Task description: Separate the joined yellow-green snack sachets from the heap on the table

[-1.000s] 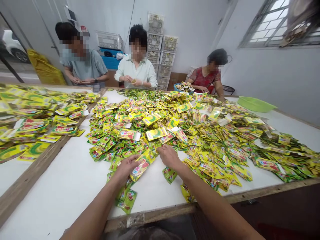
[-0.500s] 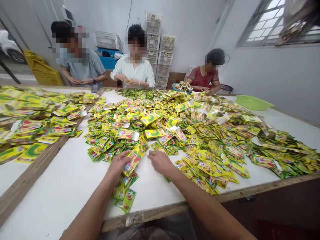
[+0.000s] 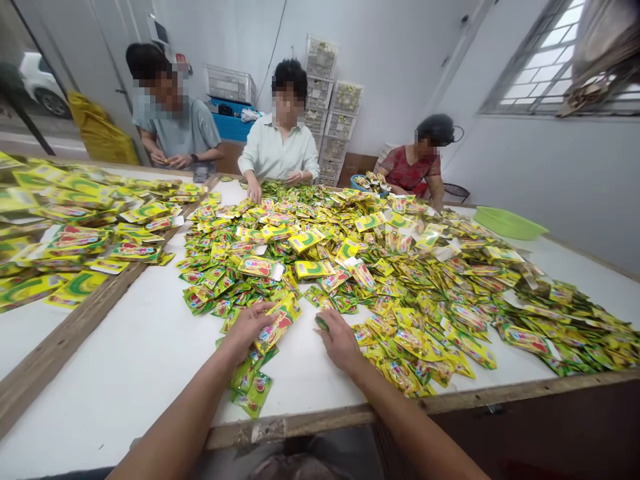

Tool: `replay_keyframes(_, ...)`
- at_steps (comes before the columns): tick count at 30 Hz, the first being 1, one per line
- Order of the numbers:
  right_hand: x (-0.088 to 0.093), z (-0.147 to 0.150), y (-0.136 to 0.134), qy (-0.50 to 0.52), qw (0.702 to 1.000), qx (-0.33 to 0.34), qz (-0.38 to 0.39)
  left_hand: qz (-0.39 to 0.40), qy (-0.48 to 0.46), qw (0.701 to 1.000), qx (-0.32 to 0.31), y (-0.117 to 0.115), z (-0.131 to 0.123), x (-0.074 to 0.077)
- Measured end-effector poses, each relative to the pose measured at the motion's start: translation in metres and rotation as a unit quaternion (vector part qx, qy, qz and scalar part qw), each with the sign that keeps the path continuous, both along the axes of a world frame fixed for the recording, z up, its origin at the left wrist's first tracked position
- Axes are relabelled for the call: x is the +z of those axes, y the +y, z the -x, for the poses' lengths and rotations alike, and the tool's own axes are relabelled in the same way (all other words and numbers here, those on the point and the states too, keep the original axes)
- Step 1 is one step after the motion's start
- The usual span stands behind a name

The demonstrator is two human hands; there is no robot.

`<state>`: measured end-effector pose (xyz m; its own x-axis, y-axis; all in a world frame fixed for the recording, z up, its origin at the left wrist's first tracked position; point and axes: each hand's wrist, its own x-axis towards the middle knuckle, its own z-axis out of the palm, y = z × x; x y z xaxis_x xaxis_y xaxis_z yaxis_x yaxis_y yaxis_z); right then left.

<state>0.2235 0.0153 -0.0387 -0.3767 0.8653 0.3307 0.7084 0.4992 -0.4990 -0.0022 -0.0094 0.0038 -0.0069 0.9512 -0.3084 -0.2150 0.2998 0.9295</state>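
Observation:
My left hand (image 3: 246, 333) is closed on a small yellow carton (image 3: 281, 324) with a red and green print, tilted above the white table. Pinched in the fingertips of my right hand (image 3: 341, 341) is a small green sachet (image 3: 321, 323), partly hidden by the fingers. A gap separates the sachet from the carton. Below my left hand, several loose green sachets (image 3: 253, 393) lie near the table's front edge. Just beyond both hands spreads a big heap of cartons and sachets (image 3: 320, 240).
Along the left, a wooden strip (image 3: 75, 330) divides the white table (image 3: 125, 360) from another carton pile (image 3: 75, 233). A green basin (image 3: 510, 223) stands at the far right. Three co-workers sit across the table, with stacked crates (image 3: 320, 100) behind them.
My right hand has drawn back from the carton, and the green sachet now shows in its fingers. The left hand still holds the carton. The middle co-worker's hand has reached down to the heap.

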Motion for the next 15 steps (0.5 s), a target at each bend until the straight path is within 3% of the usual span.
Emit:
replay_keyframes(4, 0.008, -0.001, 0.003, 0.128, 0.972, -0.083, 0.181, 0.019, 0.002, 1.000, -0.001, 0.000, 0.000, -0.001)
replay_keyframes(7, 0.015, -0.003, 0.007, 0.184, 0.933, -0.075, 0.299, 0.011, 0.006, 1.000, 0.013, 0.001, 0.001, -0.003)
replay_keyframes(12, 0.019, -0.001, 0.009, 0.103, 0.968, -0.086, 0.211, 0.018, -0.003, 1.000, 0.002, 0.002, 0.001, -0.005)
replay_keyframes(15, 0.018, 0.003, 0.011, 0.095, 0.968, -0.116, 0.200, 0.025, -0.018, 0.999, -0.012, 0.001, 0.000, -0.005)
